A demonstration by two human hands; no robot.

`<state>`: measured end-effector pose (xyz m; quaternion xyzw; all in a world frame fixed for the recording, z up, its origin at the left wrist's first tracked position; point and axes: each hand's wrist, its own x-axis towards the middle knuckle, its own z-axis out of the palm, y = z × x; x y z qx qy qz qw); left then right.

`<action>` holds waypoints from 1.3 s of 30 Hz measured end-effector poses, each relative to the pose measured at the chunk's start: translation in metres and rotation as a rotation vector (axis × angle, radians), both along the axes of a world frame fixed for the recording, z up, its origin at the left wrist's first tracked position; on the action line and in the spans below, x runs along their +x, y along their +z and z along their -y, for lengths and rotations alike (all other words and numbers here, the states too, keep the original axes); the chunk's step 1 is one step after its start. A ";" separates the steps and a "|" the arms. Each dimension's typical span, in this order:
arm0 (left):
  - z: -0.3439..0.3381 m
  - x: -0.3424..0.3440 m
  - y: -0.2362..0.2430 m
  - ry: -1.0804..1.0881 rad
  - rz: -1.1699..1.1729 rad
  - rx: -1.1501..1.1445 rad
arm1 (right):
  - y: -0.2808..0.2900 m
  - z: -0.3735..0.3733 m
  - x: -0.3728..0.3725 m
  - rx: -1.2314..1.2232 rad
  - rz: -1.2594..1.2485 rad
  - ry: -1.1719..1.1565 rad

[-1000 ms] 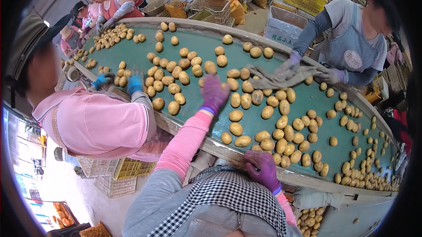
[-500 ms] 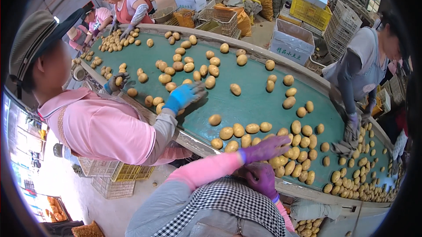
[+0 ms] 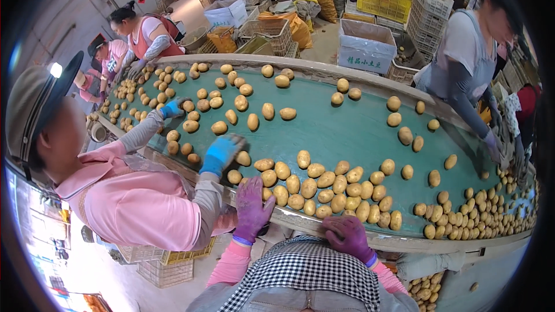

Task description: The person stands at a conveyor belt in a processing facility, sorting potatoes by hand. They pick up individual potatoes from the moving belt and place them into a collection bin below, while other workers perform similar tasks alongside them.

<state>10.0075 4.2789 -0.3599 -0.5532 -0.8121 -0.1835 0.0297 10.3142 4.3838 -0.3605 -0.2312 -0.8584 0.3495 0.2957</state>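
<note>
Both my hands wear purple gloves and are at the near rim of a green conveyor belt (image 3: 324, 101). My left hand (image 3: 252, 208) is open at the rim, its fingers stretched towards the belt and nothing held. It lies beside the left end of a cluster of yellow-brown potatoes (image 3: 309, 187). Further right, my right hand (image 3: 348, 237) rests on the rim (image 3: 404, 241) with its fingers curled in. No potato shows in it; the cluster lies just beyond it.
At my left a co-worker in pink (image 3: 139, 196) reaches over the belt with blue gloves (image 3: 221, 153). Another co-worker (image 3: 468, 75) leans in across the belt at right, near a dense potato pile (image 3: 474, 213). Several crates (image 3: 428, 14) and a lined box (image 3: 365, 46) stand behind.
My left hand has drawn back and left from above the potatoes to the rim. The cluster lies further left in view. The co-worker in pink reaches further over the belt. The view has shifted.
</note>
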 end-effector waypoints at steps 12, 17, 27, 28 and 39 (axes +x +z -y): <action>-0.069 0.076 0.024 -0.081 0.145 -0.352 | -0.015 -0.010 0.048 0.070 -0.044 -0.025; -0.088 0.113 0.010 -0.179 0.185 -0.232 | -0.015 -0.012 0.061 0.066 0.006 -0.025; -0.122 0.185 -0.013 -0.489 0.426 -0.198 | -0.031 -0.018 0.076 0.107 0.052 -0.050; -0.113 0.181 -0.016 -0.512 0.442 -0.087 | -0.025 -0.020 0.076 0.126 0.091 -0.033; -0.023 0.086 -0.028 -0.021 -0.106 0.024 | -0.038 -0.024 0.110 0.126 0.057 -0.104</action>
